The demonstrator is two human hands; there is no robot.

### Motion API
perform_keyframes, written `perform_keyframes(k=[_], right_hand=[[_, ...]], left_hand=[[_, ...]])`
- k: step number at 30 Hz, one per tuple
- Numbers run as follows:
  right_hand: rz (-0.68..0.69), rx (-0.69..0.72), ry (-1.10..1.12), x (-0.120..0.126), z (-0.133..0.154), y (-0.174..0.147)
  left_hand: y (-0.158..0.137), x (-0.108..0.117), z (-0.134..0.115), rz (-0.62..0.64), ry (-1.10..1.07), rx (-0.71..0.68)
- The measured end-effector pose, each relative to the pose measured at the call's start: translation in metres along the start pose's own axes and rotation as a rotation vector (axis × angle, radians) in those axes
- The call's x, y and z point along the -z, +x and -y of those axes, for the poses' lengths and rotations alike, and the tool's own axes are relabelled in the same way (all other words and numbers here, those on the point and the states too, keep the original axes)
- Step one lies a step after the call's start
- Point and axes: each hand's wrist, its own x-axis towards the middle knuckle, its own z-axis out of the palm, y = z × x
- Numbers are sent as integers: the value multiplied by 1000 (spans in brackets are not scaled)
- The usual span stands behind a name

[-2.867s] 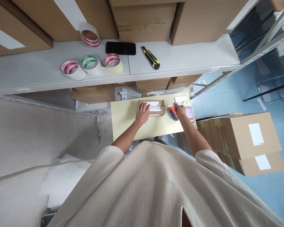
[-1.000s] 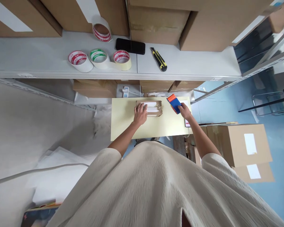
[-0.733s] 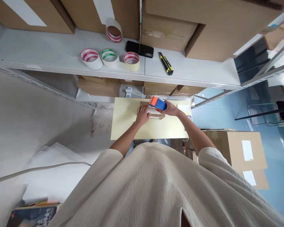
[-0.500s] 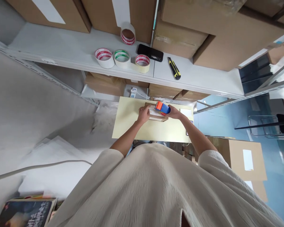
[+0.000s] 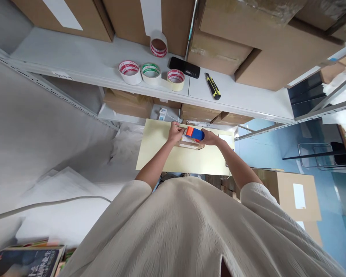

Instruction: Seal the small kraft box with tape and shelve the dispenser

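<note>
While the small brown cardboard box (image 5: pixel 190 143) sits on the pale yellow table (image 5: pixel 161 154), the right hand (image 5: pixel 209 137) is wrapped around an orange-and-blue handheld tape dispenser (image 5: pixel 194 133) resting on the box top. The left hand (image 5: pixel 175 132) pinches at the box's far left edge, apparently a tape end. By the look of it, sealing has only begun. 4 tape rolls (image 5: pixel 150 73) wait on the white shelf (image 5: pixel 75 57).

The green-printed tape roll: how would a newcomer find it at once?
Look at the white shelf under the cardboard boxes. Three tape rolls lie in a row near its front edge. The green-printed tape roll is the middle one; both its neighbours carry red print.
</note>
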Motion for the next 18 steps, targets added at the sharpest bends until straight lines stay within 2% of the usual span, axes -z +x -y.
perform_keyframes(k=[3, 9, 11, 16, 18], right_hand=[[32, 16, -97, 6, 12, 3], [65, 20, -224, 11, 29, 6], [71, 29, -244, 9, 34, 9], [71, 11, -263, 6, 41, 17], [78, 3, -268, 8, 43, 19]], left_hand=[[4, 14, 3, -55, -34, 42], [14, 64, 17, -210, -112, 134], [16, 74, 23, -229, -129, 155], [18, 75, 38, -183, -102, 193], [18, 71, 45, -174, -55, 138]])
